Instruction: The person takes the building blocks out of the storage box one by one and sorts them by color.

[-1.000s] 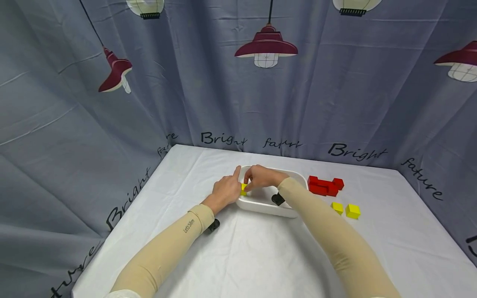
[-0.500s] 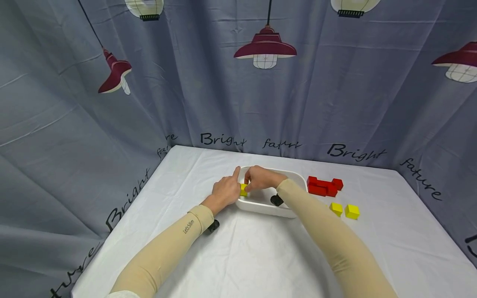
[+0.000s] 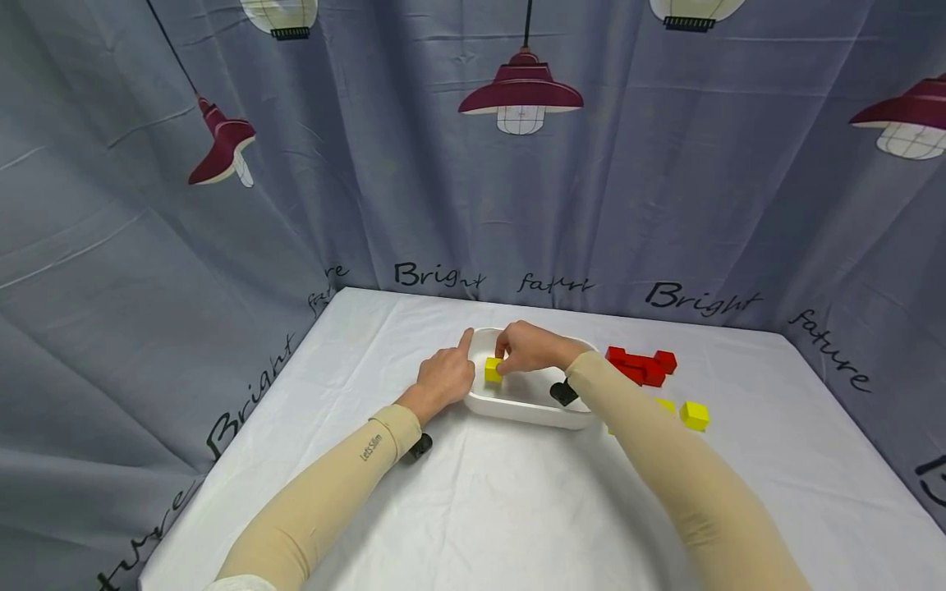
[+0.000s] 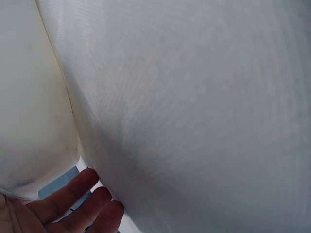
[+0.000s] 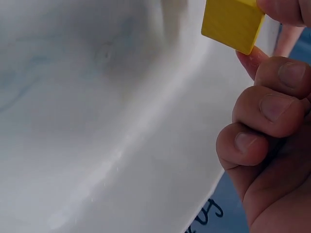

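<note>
A yellow cube (image 3: 493,369) is pinched between the thumb and index finger of my right hand (image 3: 529,346), inside the white rectangular container (image 3: 528,413) near its left end. In the right wrist view the yellow cube (image 5: 232,23) sits at the fingertips while the other fingers are curled below it. I cannot tell whether the cube touches the container's floor. My left hand (image 3: 446,375) rests against the container's left end, its index finger straight along the rim. In the left wrist view, the other fingers (image 4: 80,182) of that hand are loosely extended beside the container's outer wall (image 4: 34,97).
Red blocks (image 3: 640,366) lie to the right of the container. Nearer to me are yellow cubes (image 3: 695,416), some partly behind my right sleeve (image 3: 665,455). A white cloth (image 3: 443,509) covers the table, with a printed grey-blue curtain (image 3: 414,180) behind it.
My right hand has shifted a little to the right with the yellow cube, away from my left hand. My left hand stays at the container's end.
</note>
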A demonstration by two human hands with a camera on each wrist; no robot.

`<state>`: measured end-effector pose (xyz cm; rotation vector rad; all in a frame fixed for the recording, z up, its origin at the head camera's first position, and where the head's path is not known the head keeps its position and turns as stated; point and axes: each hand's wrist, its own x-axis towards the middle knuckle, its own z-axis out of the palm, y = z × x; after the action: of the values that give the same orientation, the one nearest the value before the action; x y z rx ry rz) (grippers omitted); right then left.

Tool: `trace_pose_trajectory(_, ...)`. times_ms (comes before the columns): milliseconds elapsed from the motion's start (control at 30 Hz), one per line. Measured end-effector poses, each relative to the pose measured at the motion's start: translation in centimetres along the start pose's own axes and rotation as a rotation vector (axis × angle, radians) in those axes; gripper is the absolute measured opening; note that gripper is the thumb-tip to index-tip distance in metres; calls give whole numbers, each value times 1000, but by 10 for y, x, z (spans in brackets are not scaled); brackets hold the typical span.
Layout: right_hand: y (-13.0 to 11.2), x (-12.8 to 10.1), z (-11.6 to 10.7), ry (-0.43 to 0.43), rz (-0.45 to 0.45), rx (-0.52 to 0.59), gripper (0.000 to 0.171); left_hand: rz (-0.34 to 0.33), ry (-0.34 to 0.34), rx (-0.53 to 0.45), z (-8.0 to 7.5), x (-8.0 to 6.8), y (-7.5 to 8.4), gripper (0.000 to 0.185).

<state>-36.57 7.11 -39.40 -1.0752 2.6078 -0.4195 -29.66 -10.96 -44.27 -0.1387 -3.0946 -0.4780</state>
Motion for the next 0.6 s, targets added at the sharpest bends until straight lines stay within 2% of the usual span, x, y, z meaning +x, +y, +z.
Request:
trace_pose_trajectory(400,1,-44,-28,5,41,12,15,1,14,4,-1,2,2,62)
trace_pose_trajectory(600,6,-70,-34,13,33,-24,17,3,5,0,0,0,2,63)
